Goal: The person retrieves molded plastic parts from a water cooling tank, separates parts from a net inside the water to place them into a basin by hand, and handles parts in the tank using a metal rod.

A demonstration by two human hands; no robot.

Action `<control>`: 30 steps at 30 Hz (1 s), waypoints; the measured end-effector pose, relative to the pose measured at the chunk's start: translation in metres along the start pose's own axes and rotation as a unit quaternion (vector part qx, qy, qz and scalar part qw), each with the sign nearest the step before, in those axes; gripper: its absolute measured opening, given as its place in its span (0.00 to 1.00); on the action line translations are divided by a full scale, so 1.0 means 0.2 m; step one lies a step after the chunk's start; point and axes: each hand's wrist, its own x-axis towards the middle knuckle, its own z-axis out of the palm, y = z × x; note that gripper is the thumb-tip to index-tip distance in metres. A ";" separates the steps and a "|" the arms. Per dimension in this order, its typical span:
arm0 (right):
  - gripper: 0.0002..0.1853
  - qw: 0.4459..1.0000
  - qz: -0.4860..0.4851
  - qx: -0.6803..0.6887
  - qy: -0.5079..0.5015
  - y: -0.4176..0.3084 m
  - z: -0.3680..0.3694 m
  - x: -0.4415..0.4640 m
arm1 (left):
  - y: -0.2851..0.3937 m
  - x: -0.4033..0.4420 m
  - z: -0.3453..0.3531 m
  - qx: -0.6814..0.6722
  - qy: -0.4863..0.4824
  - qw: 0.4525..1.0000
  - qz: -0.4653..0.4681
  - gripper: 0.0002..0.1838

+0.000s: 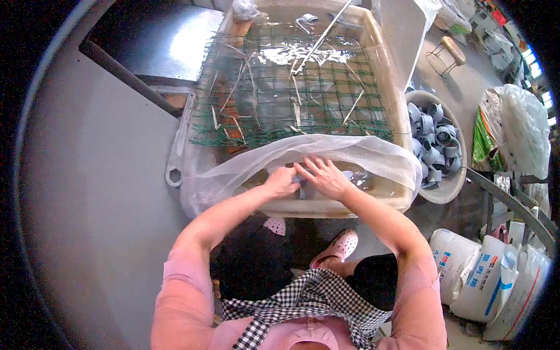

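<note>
My left hand point(282, 182) is closed, its fingers curled on a small grey plastic piece point(302, 190) just above the water. My right hand point(326, 178) meets it from the other side, fingertips against the left fingers and the piece. Its fingers are partly bent, and the underside of the grip is hidden. Both hands are at the near end of a pale water-filled tub point(400, 105). A translucent white mesh cloth point(361, 150) arches across the tub just beyond my fingers. Pale pieces lie blurred in the water around the hands.
Green netting point(274, 111) with white ties spans the tub, and a thin rod point(324, 38) slants over it. At right stands a basin point(458, 175) of grey plastic fittings point(431, 137). White sacks point(481, 280), a stool point(452, 51) and a metal bar point(128, 76) surround the tub.
</note>
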 end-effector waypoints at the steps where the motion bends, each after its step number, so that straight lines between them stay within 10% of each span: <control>1: 0.32 0.997 0.032 0.038 -0.064 -0.01 -0.01 -0.01 | 0.02 -0.01 0.00 0.007 0.013 1.000 0.025 0.21; 6: 0.19 0.994 0.046 0.081 -0.061 0.05 0.03 -0.12 | 0.06 -0.05 -0.03 -0.061 0.114 0.975 0.183 0.19; 10: 0.14 0.977 0.098 0.153 -0.107 0.15 -0.06 -0.30 | -0.09 -0.18 0.00 -0.094 0.262 0.956 0.091 0.16; 18: 0.22 0.922 0.333 0.196 -0.018 0.29 -0.15 -0.62 | -0.49 -0.04 0.05 0.080 -0.011 0.956 -0.283 0.25; 24: 0.15 0.855 0.422 0.202 0.223 0.36 -0.19 -0.64 | -0.64 0.13 0.08 0.120 0.128 0.953 -0.248 0.29; 26: 0.09 0.644 0.573 0.437 0.259 0.39 -0.17 -0.67 | -0.63 0.18 0.03 0.127 0.151 0.948 -0.249 0.29; 30: 0.04 0.542 0.612 0.479 0.318 0.48 -0.28 -0.68 | -0.61 0.24 -0.02 0.132 0.169 0.945 -0.248 0.28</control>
